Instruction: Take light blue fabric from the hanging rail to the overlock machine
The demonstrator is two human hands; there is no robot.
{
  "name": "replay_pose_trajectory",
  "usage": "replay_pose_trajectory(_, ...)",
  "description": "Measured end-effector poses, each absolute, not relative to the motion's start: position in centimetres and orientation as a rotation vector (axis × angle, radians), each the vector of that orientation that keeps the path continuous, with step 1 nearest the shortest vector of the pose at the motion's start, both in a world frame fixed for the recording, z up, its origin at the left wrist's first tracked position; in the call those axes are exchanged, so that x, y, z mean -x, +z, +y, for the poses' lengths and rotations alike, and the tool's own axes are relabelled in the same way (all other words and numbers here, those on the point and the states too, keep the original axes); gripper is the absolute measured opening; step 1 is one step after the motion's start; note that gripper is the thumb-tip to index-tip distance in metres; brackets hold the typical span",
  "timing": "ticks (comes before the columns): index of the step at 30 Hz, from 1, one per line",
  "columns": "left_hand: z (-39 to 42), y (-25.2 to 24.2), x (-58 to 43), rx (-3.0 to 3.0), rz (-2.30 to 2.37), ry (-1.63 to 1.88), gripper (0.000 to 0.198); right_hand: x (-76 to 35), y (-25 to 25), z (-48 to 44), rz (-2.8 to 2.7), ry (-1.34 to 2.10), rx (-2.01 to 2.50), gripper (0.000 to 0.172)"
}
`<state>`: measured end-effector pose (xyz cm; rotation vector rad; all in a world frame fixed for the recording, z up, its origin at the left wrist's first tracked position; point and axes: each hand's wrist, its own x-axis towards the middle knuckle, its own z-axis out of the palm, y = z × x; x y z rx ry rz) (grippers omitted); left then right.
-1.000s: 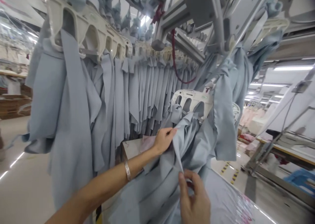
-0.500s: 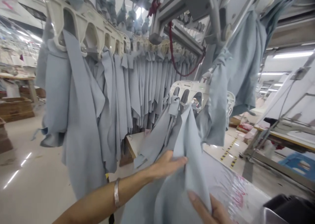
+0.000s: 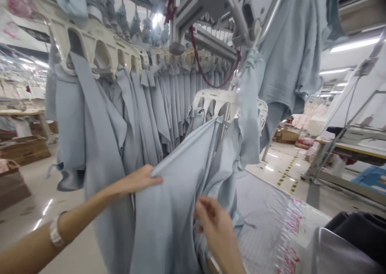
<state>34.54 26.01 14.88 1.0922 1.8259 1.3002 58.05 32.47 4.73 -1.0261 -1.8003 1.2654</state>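
Note:
A light blue-grey fabric panel [image 3: 175, 193] hangs from a white plastic clip hanger [image 3: 214, 95] in front of me. My left hand [image 3: 146, 179] grips the panel's left edge between thumb and fingers and draws it out sideways, so the cloth slants from the clip. Lower down, my right hand [image 3: 215, 221] is at the panel's right side with curled, slightly blurred fingers. Whether cloth is pinched in them I cannot make out. More cloth of the same colour [image 3: 227, 161] hangs just behind, and a knotted fabric strip [image 3: 250, 105] dangles to its right.
A larger clip hanger [image 3: 102, 45] with long panels [image 3: 99, 137] hangs at the left. A rail frame [image 3: 205, 9] with a red cord [image 3: 196, 61] is overhead. Below right stands a plastic-covered table [image 3: 262, 209] bearing dark cloth [image 3: 356, 234]. Cardboard boxes [image 3: 25, 149] sit on the floor.
My left hand has moved left, pulling the panel's edge outward and spreading it. My right hand has shifted left and up, its fingers now curled. The view has turned slightly right.

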Motion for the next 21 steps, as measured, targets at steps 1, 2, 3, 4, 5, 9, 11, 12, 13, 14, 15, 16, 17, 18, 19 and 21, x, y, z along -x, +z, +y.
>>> replay_pose_trajectory(1, 25.4, 15.6, -33.6, -1.134, 1.891, 1.339, 0.037, -56.8, 4.8, 33.9, -1.779, 1.149, 1.095, 0.052)
replay_pose_trajectory(2, 24.9, 16.4, -32.8, -1.174, 1.949, 1.407, 0.036, -55.6, 4.9, 35.3, -1.766, 1.04, 1.161, 0.054)
replay_pose_trajectory(3, 24.5, 17.3, -32.2, -1.213, 1.998, 1.487, 0.036, -54.4, 4.8, 36.6, -1.767, 0.955, 1.218, 0.052)
replay_pose_trajectory(4, 24.1, 18.2, -31.8, -1.248, 2.034, 1.557, 0.037, -53.4, 4.5, 37.6, -1.776, 0.897, 1.257, 0.045)
replay_pose_trajectory(5, 23.7, 18.9, -31.5, -1.278, 2.065, 1.606, 0.039, -52.6, 4.1, 38.3, -1.798, 0.873, 1.264, 0.036)
replay_pose_trajectory(9, 22.2, 20.1, -31.0, -1.344, 2.187, 1.457, 0.048, -54.1, 1.9, 38.0, -1.823, 1.013, 1.075, 0.031)
replay_pose_trajectory(11, 21.5, 19.7, -30.6, -1.4, 2.216, 1.263, 0.048, -58.2, 1.6, 37.1, -1.703, 1.112, 1.056, 0.043)
replay_pose_trajectory(12, 21.2, 19.3, -30.4, -1.441, 2.217, 1.164, 0.046, -60.6, 1.9, 36.8, -1.631, 1.13, 1.095, 0.048)
replay_pose_trajectory(13, 21.1, 18.8, -30.3, -1.482, 2.214, 1.077, 0.044, -62.9, 2.5, 36.6, -1.572, 1.099, 1.158, 0.051)
replay_pose_trajectory(14, 21.0, 18.3, -30.3, -1.521, 2.211, 1.006, 0.042, -64.7, 3.3, 36.4, -1.541, 0.94, 1.271, 0.052)
replay_pose_trajectory(15, 21.1, 17.7, -30.4, -1.555, 2.211, 0.952, 0.041, -65.9, 4.1, 36.2, -1.532, 0.691, 1.383, 0.05)
replay_pose_trajectory(16, 21.3, 17.1, -30.7, -1.585, 2.21, 0.912, 0.039, -66.3, 4.8, 35.9, -1.534, 0.428, 1.435, 0.051)
replay_pose_trajectory(17, 21.6, 16.5, -31.2, -1.612, 2.209, 0.885, 0.039, -65.8, 5.2, 35.5, -1.557, 0.211, 1.442, 0.051)
replay_pose_trajectory(18, 21.9, 16.0, -31.7, -1.64, 2.201, 0.867, 0.039, -64.7, 5.3, 35.1, -1.599, 0.08, 1.413, 0.053)
replay_pose_trajectory(19, 22.2, 15.4, -32.3, -1.666, 2.191, 0.851, 0.039, -63.1, 5.0, 34.7, -1.659, 0.065, 1.368, 0.057)
replay_pose_trajectory(21, 22.6, 14.6, -33.3, -1.712, 2.18, 0.807, 0.038, -59.5, 3.3, 34.0, -1.813, 0.158, 1.375, 0.076)
